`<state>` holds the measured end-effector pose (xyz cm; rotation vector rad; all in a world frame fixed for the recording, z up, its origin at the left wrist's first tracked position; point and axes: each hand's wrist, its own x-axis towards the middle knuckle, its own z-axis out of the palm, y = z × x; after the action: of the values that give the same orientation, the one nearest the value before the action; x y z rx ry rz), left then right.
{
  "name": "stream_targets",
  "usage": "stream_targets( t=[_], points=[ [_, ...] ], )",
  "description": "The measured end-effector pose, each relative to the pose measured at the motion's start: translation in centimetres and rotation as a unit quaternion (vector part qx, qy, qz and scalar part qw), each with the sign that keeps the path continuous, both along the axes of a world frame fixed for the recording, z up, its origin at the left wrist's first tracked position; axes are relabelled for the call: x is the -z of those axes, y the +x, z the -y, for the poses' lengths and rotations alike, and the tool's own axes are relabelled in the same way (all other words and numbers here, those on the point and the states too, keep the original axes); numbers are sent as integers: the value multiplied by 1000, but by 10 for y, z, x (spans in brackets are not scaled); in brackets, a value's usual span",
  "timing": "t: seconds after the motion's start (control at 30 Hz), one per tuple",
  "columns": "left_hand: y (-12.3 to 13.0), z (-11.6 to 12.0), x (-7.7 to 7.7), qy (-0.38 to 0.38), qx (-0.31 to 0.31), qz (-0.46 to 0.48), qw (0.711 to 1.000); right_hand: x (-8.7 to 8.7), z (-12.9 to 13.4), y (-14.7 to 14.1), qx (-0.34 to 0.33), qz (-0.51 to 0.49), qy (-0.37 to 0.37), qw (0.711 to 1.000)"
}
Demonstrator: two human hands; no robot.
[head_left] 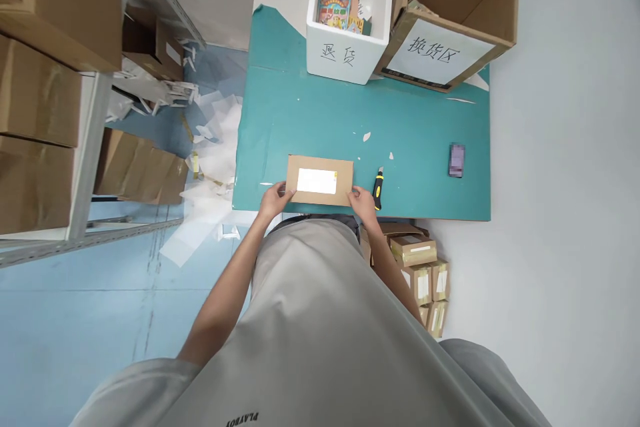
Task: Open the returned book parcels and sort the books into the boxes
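A flat brown cardboard box (345,180) with a white label on top lies at the front edge of the green-topped table (310,120). My left hand (275,200) grips its left front corner, fingers closed against the side. At the right front corner, my right hand (362,203) holds the box in the same way, thumb near the top edge. Just right of that hand lies a black and yellow utility knife (379,189), touched by neither hand.
At the back stand a white bin (345,53) with colourful booklets and an open cardboard carton (480,33) with a paper sign. A phone (457,160) lies at right. Shelves with cartons (35,93) flank the left; several taped boxes (420,277) are stacked below the table.
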<state>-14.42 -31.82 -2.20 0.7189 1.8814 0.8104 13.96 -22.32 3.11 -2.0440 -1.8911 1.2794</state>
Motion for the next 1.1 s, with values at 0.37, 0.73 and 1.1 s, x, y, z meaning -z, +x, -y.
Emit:
stream_targets(
  t=[0.37, 0.73, 1.1],
  points=[
    [-75, 23, 27, -11, -181, 162, 970, -119, 46, -90, -349, 9, 8, 937],
    [-76, 34, 30, -57, -237, 132, 961, -73, 67, -106, -377, -265, 49, 886],
    [-17, 37, 15, -33, -172, 183, 968, -18, 48, 17, -158, -314, -29, 936]
  ],
)
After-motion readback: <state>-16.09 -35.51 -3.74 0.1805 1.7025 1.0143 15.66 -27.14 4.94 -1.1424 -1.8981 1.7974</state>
